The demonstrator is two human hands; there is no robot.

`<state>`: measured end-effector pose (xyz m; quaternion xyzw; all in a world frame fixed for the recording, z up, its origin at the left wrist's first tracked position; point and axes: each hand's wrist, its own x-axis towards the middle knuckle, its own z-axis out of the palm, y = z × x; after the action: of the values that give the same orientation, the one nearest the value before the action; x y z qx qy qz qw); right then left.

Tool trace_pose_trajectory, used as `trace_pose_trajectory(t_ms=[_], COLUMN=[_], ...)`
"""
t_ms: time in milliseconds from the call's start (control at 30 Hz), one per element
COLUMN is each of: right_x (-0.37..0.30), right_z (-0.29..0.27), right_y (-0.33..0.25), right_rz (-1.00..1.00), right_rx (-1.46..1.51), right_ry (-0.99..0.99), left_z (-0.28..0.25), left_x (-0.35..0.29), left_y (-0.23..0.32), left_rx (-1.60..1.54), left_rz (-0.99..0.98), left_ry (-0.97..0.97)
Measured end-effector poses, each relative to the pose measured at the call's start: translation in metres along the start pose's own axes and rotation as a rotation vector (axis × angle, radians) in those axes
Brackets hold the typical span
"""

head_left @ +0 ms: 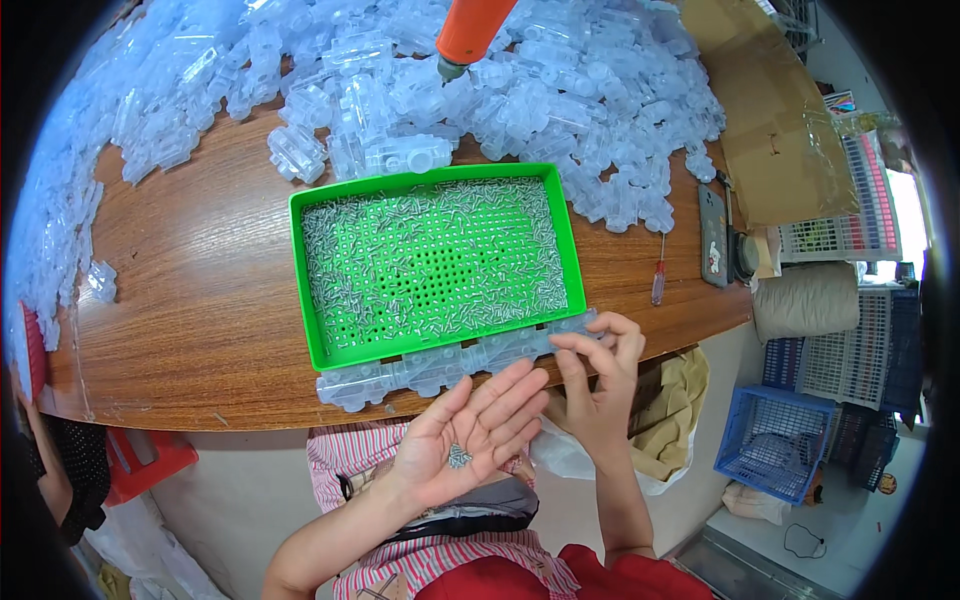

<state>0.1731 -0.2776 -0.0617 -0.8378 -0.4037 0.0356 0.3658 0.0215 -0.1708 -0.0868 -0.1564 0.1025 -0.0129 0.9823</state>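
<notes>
My left hand (pixel 470 435) is palm up with its fingers stretched out, and a small heap of silver screws (pixel 459 457) lies in the palm. My right hand (pixel 603 375) is at the right end of a row of clear plastic housings (pixel 430 370) along the table's near edge. Its thumb and forefinger come together in a pinch over the end housing; what they hold is too small to make out. Just beyond the row sits a green perforated tray (pixel 305 290) with many loose silver screws (pixel 340 290) spread over its bottom.
A large pile of clear plastic housings (pixel 590 100) covers the table's far side. Above it hangs an orange power screwdriver (pixel 470 35). At right lie a red-handled screwdriver (pixel 658 283), a phone (pixel 713 235) and cardboard (pixel 780 130). A blue crate (pixel 775 440) stands beyond. Another person's arm (pixel 50 465) shows at left.
</notes>
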Motion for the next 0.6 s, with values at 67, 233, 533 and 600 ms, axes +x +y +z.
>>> trace_pose_trajectory(t_ms=[67,233,533,600], right_x=[-0.002,-0.011,-0.028,-0.025], right_z=[-0.006,-0.022,-0.015,-0.016], right_y=[-0.003,-0.033,-0.055,-0.055], right_rz=[-0.019,-0.064,-0.253,-0.356], right_rx=[-0.02,0.108,0.036,-0.069], right_ry=[0.028,0.034,-0.243,-0.234], left_z=[0.006,0.026,0.027,0.027], left_x=[0.0,0.006,0.02,0.02], left_y=[0.0,0.002,-0.004,-0.004], left_rx=[-0.022,0.143,0.08,0.089], left_rz=[-0.001,0.023,-0.081,-0.077], left_ry=[-0.008,0.004,-0.114,-0.114])
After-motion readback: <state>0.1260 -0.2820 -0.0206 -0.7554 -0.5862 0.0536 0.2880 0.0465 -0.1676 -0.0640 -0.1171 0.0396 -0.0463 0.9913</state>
